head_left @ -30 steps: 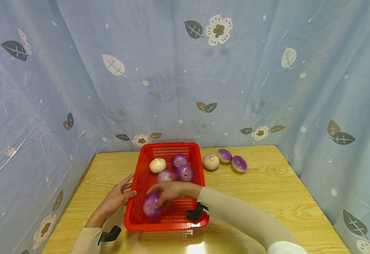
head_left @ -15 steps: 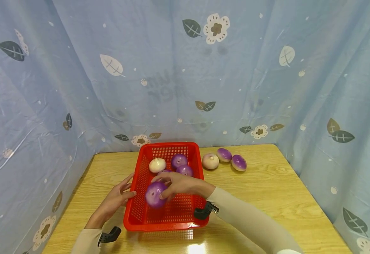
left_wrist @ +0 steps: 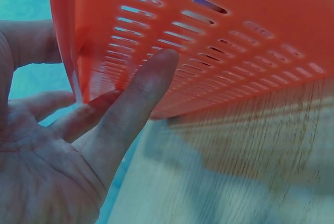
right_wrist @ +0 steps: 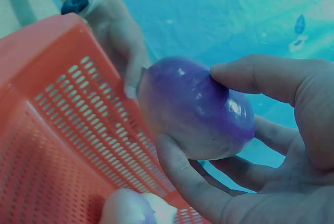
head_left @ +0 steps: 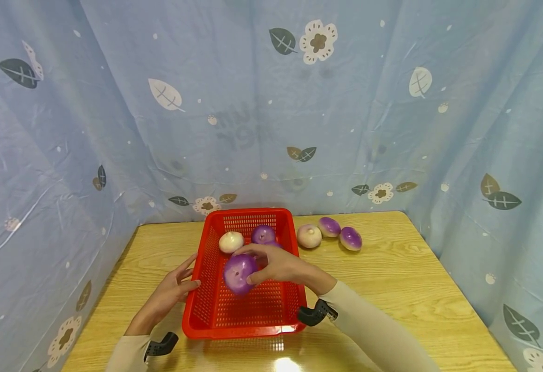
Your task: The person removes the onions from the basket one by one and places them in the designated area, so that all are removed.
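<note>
In the head view, my right hand [head_left: 273, 267] holds a purple-and-white turnip [head_left: 240, 274] over the red basket [head_left: 243, 330]. Its thumb and fingers curl round the turnip [right_wrist: 193, 109] in the right wrist view. At the basket's left side, my left hand [head_left: 168, 294] grips the rim, with the thumb over it. Fingers of that hand [left_wrist: 68, 151] lie against the slotted outer wall in the left wrist view. Toward the back of the basket lie a whitish turnip [head_left: 231, 242] and a purple one [head_left: 263, 234]; another is mostly hidden behind the right hand.
Right of the basket, a pale turnip [head_left: 308, 236] and two purple ones [head_left: 329, 227] lie near the back of the wooden table [head_left: 392, 289]. A blue patterned curtain [head_left: 234, 103] stands behind and at both sides.
My right hand has lifted the turnip from the front left of the basket and moved it back and to the right. The left hand has stayed on the rim.
</note>
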### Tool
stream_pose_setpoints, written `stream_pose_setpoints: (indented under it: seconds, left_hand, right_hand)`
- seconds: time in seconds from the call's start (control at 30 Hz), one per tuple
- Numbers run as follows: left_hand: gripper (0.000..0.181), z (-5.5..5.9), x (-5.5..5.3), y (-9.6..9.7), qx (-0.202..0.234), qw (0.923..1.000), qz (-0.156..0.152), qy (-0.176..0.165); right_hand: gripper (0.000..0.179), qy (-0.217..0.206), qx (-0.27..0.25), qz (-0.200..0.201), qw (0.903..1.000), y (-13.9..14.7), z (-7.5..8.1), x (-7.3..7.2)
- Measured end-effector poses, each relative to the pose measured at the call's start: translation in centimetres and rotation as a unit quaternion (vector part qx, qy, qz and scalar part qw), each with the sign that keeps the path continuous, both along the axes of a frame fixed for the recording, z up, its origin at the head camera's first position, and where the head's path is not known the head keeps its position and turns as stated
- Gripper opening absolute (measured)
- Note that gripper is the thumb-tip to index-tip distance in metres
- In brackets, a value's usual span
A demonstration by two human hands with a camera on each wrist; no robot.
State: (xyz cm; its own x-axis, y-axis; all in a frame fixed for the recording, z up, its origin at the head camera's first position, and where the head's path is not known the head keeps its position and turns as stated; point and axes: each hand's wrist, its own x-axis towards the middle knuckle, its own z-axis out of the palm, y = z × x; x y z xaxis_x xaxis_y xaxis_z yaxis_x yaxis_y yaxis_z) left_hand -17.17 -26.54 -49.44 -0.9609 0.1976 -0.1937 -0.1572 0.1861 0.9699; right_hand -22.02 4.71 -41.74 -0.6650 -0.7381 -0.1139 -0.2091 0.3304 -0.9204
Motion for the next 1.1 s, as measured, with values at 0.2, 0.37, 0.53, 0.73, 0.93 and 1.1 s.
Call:
stream_pose_setpoints:
  seconds: [0.2, 0.37, 0.53, 0.73, 0.93, 1.1]
  left_hand:
    - [0.080, 0.1, 0.1, 0.0, 0.009, 0.9999, -0.002, -0.006]
    - [0.080, 0.0, 0.0, -0.1, 0.012, 0.9999, -0.006, -0.007]
    - [0.080, -0.1, 0.0, -0.1, 0.006, 1.0000, 0.000, -0.006]
    - [0.079, -0.3, 0.0, -0.1, -0.001, 0.9999, 0.008, -0.007]
    - [0.081, -0.2, 0.0, -0.2, 0.006, 0.9999, -0.009, 0.002]
    - [0.081, -0.1, 0.0, -0.2, 0.017, 0.9998, -0.013, 0.002]
  right_hand:
    - [0.061, 0.047, -0.005, -0.022, 0.9986, 1.6, 0.9, 0.1]
    - [0.065, 0.055, -0.019, -0.033, 0.9977, 2.8, 1.3, 0.2]
    - [0.068, 0.063, -0.018, -0.060, 0.9961, 4.2, 1.1, 0.0]
    - [0.065, 0.079, -0.035, -0.081, 0.9930, 6.2, 0.9, -0.4]
    - [0.064, 0.088, -0.048, -0.112, 0.9887, 8.0, 1.2, -0.2]
    - [0.064, 0.101, -0.057, -0.127, 0.9852, 9.0, 1.5, 0.2]
